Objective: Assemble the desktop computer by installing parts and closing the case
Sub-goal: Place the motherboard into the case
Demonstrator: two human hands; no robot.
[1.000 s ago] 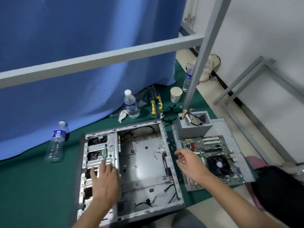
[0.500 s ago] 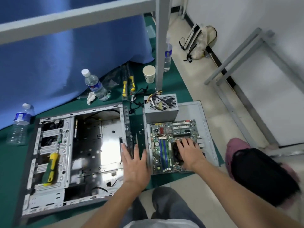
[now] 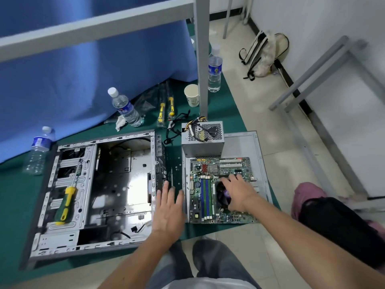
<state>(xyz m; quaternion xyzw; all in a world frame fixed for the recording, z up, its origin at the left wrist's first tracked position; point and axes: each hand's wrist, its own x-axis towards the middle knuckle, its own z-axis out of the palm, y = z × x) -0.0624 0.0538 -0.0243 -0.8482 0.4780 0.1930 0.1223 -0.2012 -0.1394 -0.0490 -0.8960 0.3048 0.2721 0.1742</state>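
The person sits on the floor over an open computer case (image 3: 98, 190) lying flat on a green mat (image 3: 14, 205), its inside bare metal with a few loose cables. Compared with 1 second ago, both hands have moved to the right: the left hand (image 3: 168, 211) was resting on the drive cage at the case's left end, and it now hovers flat, fingers straight and spread, over the case's right edge and the strip of mat beside it. It holds nothing. A yellow-and-green screwdriver (image 3: 66, 201) now lies on that drive cage where the hand had been.

The right hand (image 3: 239, 192), which was lifted just beside the motherboard (image 3: 208, 184), now rests on the board, fingers spread wide over the black fan cooler (image 3: 223, 195); I cannot tell whether it grips anything. The board lies on the grey side panel (image 3: 260, 159) just right of the case, with the power supply (image 3: 202, 138) standing at its far end, cables spilling from the top.

In the last half second little has shifted apart from the hands creeping slightly forward.

3 water bottles (image 3: 125, 109) and a paper cup (image 3: 191, 94) stand along the blue curtain (image 3: 83, 69).
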